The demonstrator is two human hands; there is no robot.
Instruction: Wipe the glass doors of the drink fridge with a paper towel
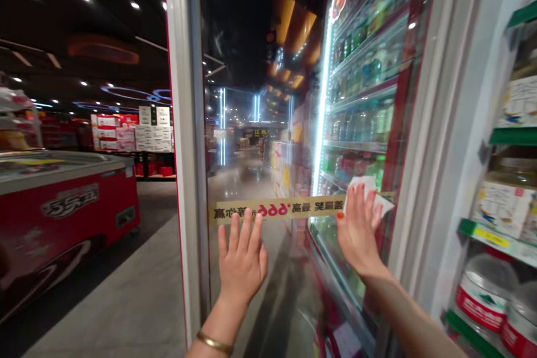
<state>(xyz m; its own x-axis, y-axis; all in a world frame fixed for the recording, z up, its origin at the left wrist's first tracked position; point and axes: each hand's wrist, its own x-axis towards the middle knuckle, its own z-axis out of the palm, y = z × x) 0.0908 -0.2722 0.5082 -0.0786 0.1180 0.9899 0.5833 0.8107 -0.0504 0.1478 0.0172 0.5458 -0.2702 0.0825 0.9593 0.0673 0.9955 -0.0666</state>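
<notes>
A glass door (pixel 251 179) in a pale metal frame fills the middle of the head view. Across it runs a yellow strip (pixel 302 208) with reversed lettering. My left hand (pixel 243 260) is flat on the glass at the strip's lower edge, fingers spread and holding nothing. To the right, my right hand (pixel 358 229) presses a crumpled white tissue (pixel 364 183) against the pane over the strip's right part. The fingers lie over the tissue and hide much of it. A lit drinks cooler with bottles (pixel 361 72) shows in the glass.
At the left stands a red chest freezer (pixel 71 207). Stacked boxes (pixel 153 128) are behind it, and grey floor (pixel 121 291) lies between the freezer and the door. Shelves with large jars (pixel 486 291) and green edge strips rise close on the right.
</notes>
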